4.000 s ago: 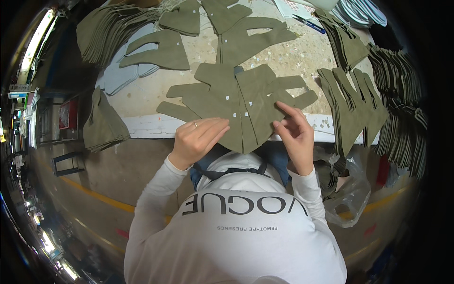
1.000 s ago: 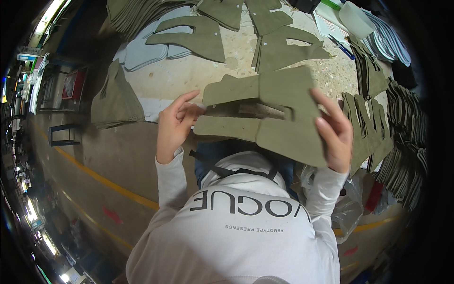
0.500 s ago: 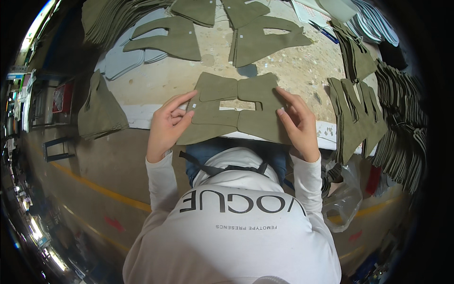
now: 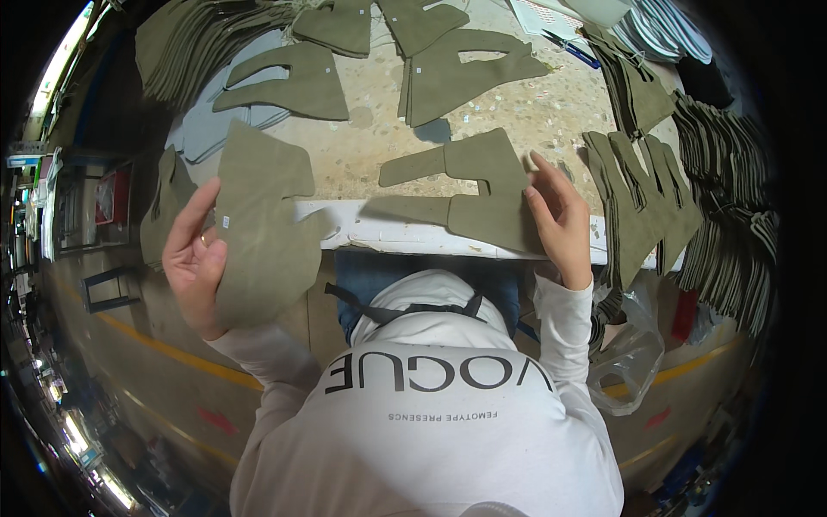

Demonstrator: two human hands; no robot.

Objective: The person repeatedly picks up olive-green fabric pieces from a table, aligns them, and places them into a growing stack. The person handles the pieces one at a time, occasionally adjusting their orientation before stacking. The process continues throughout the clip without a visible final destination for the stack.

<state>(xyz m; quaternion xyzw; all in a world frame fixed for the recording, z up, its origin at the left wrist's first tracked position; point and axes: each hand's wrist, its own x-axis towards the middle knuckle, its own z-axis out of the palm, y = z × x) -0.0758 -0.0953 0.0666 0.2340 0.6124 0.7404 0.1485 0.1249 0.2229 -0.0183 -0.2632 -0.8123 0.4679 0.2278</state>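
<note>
My left hand [image 4: 196,263] grips an olive fabric cut piece [image 4: 267,233] by its left edge, raised off the table and tilted toward me. A small white sticker shows on it near my thumb. Another olive piece with two prongs [image 4: 491,189] lies at the table's front edge, its prongs pointing left and its lower prong slightly blurred. At its right edge is my right hand [image 4: 560,211], thumb and forefinger apart. Whether that hand's fingertips touch the cloth I cannot tell.
On the worn table [image 4: 362,164], more olive pieces [image 4: 469,73] lie toward the back. Stacked olive pieces [image 4: 728,207] hang over the right edge, beside a clear plastic bag [image 4: 633,353]. Blue-handled snips [image 4: 573,50] lie at the back right; pale grey pieces [image 4: 191,129] sit at left.
My left hand has moved left, lifting one olive piece away from the other, which stays on the table. My right hand has shifted slightly right. The view has turned a little.
</note>
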